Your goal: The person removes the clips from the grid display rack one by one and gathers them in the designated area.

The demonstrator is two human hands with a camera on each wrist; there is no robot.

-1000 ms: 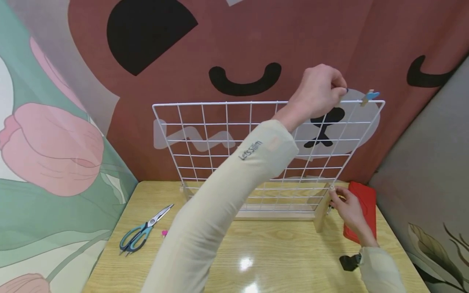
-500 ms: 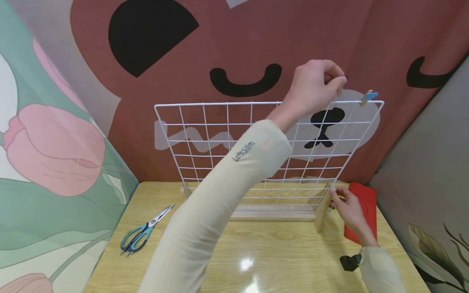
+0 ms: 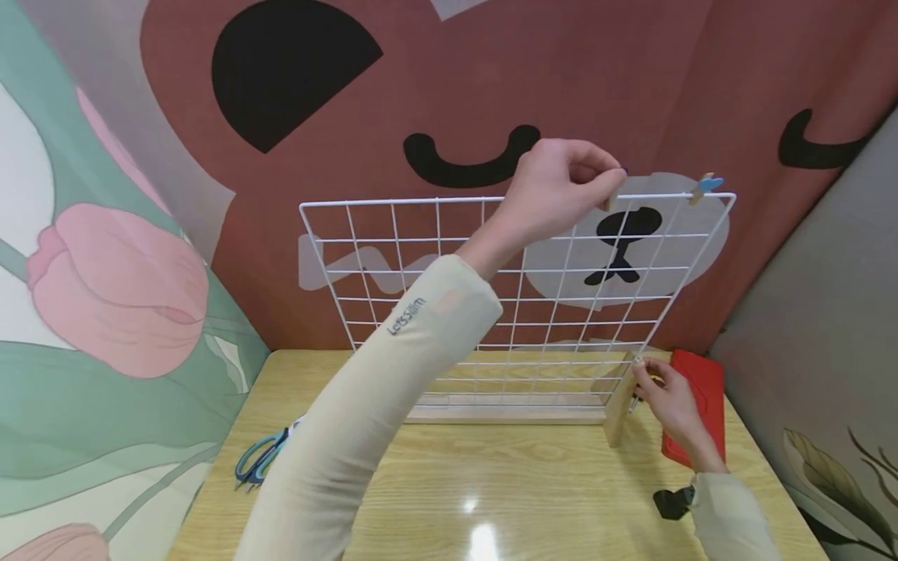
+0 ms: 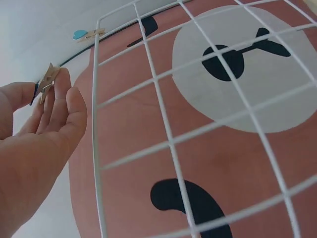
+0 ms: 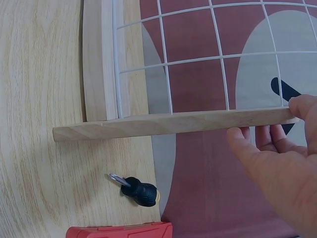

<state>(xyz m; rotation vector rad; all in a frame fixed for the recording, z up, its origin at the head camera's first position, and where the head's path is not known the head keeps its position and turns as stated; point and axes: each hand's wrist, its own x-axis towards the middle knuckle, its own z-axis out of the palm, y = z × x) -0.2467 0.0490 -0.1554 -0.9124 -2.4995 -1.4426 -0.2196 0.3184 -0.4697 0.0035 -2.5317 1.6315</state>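
My left hand point(image 3: 554, 187) pinches a small wooden clothespin point(image 4: 48, 78) with a dark blue piece on it. The hand is at the top bar of a white wire grid panel point(image 3: 393, 202), right of its middle. Another clothespin point(image 3: 701, 188), with a light blue heart shape, is clipped on the top bar near the right corner. At the panel's lower right, my right hand point(image 5: 277, 158) grips the upper end of the stand's wooden upright point(image 5: 173, 123), thumb on one side and fingers on the other. The grid stands in this wooden base.
A stubby screwdriver point(image 5: 141, 192) lies on the table beside the upright, near a red case point(image 3: 710, 389). At the left, blue-handled scissors point(image 3: 256, 461) lie partly behind my left sleeve point(image 3: 372, 413). A printed curtain point(image 3: 463, 86) hangs behind the grid.
My left hand has risen a little, then come down and left along the top bar with the clothespin. Its sleeve now covers the scissor blades and a small pink thing. My right hand stays put.
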